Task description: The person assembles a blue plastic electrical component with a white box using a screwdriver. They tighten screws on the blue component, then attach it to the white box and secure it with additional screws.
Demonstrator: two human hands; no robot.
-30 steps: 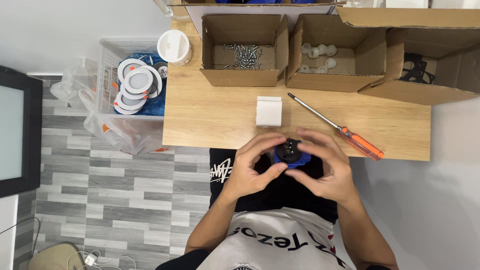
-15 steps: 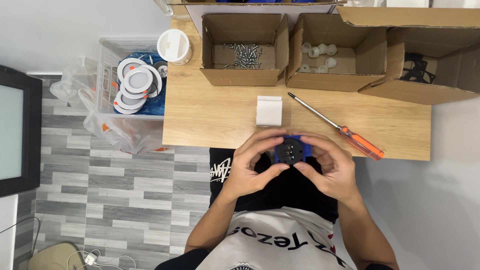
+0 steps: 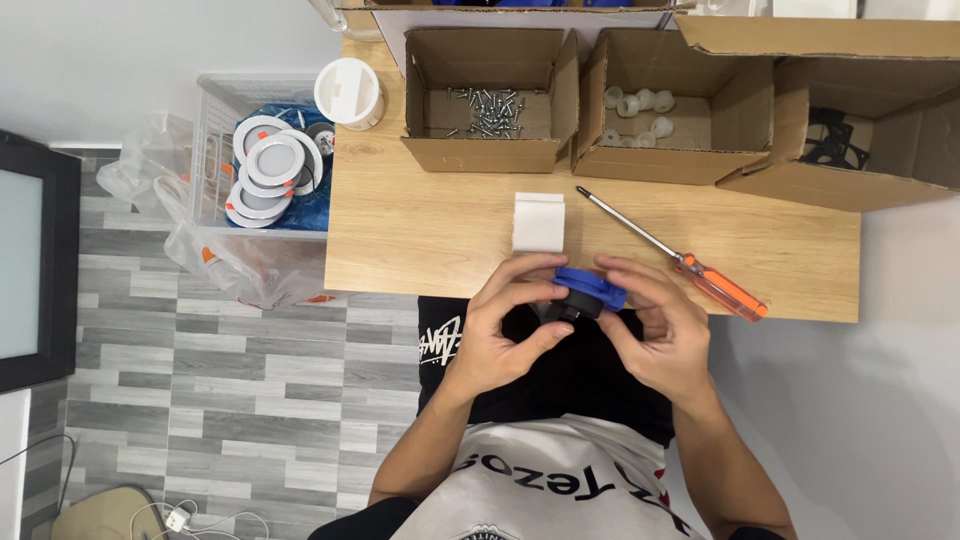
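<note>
Fingers point(image 3: 520, 285) of both hands round blue part point(image 3: 590, 291) — thumbs under, above table edge point(image 3: 420, 285)

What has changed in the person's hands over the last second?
Both hands, left and right, still hold the blue and black part, but have turned it: its black face showed before, now its blue edge does. The screwdriver and white block have not moved.

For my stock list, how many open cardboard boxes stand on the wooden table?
3. The screw box stands at the back left, the box of white caps in the middle, the box with black parts on the right. More may lie beyond the top edge.
</note>
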